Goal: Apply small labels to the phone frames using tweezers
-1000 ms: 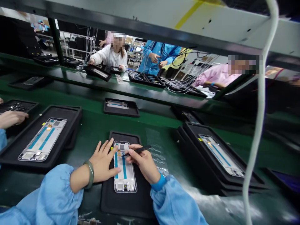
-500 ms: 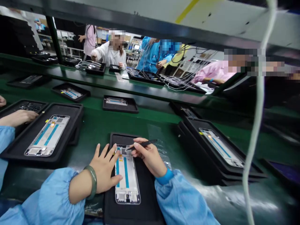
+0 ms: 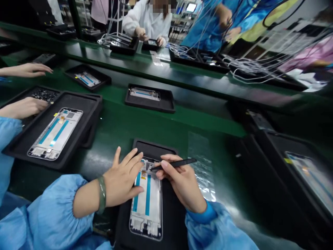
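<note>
Blue-sleeved, the person's left hand (image 3: 122, 177) is lying spread open across the upper end of a silver-edged white phone frame with teal strips (image 3: 145, 205), which is sitting in a black moulded tray (image 3: 153, 147) on the green bench (image 3: 166, 119). The right hand (image 3: 182, 182) is pinching a slim black pointed tool (image 3: 177, 164) just above a small amber flex strip (image 3: 143, 174); a slipping tip could be scratching or tearing it. Farther left, a co-worker's hand (image 3: 22, 107) is resting beside another tray (image 3: 85, 118).
</note>
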Action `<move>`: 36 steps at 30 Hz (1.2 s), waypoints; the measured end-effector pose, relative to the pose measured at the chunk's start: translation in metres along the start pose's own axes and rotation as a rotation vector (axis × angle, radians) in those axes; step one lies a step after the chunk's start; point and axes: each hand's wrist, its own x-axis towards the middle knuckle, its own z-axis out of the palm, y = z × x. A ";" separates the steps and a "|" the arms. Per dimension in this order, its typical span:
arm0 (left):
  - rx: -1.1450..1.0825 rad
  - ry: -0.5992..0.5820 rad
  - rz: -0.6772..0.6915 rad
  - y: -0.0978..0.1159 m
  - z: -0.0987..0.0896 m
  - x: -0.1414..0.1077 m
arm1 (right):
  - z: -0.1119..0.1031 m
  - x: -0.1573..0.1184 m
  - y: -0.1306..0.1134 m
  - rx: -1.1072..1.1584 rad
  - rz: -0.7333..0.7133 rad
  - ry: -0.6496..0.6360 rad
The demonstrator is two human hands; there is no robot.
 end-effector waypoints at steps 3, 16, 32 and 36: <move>0.028 0.045 0.006 0.000 0.002 -0.002 | 0.002 -0.001 -0.001 0.001 0.012 0.002; 0.033 0.125 0.038 -0.005 0.005 -0.005 | 0.002 0.019 0.000 0.013 -0.015 -0.074; 0.035 0.186 0.036 -0.006 0.007 -0.003 | 0.005 0.030 0.001 -0.072 -0.011 -0.141; 0.043 0.178 0.034 -0.007 0.008 -0.003 | 0.005 0.031 0.002 -0.086 -0.021 -0.145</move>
